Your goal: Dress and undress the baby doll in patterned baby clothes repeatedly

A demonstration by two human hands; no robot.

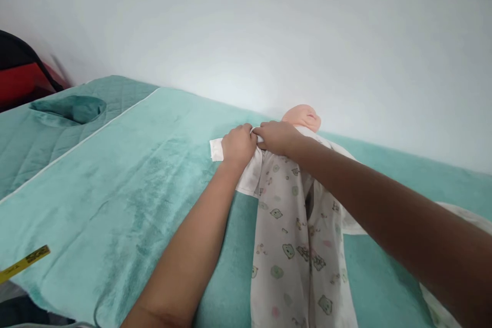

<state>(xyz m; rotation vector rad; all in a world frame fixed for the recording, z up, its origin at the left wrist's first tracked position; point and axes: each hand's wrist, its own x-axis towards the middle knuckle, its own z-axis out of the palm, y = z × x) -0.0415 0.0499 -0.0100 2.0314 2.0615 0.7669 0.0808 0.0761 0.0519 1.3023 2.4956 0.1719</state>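
Note:
A baby doll (303, 116) lies on its back on a teal towel (115, 184), head toward the wall. It wears a white sleepsuit (295, 236) printed with small bears. My left hand (237, 144) is closed on the suit's left sleeve near the shoulder, and the cuff sticks out to the left of it. My right hand (277, 136) is closed on the fabric at the collar, just below the doll's chin. The two hands touch each other.
The towel covers a teal quilted bed (34, 133) pushed against a white wall. A dark and red bag (19, 77) sits at the far left. A yellow measuring tape (23, 263) shows at the lower left edge. More white cloth (457, 215) lies at the right.

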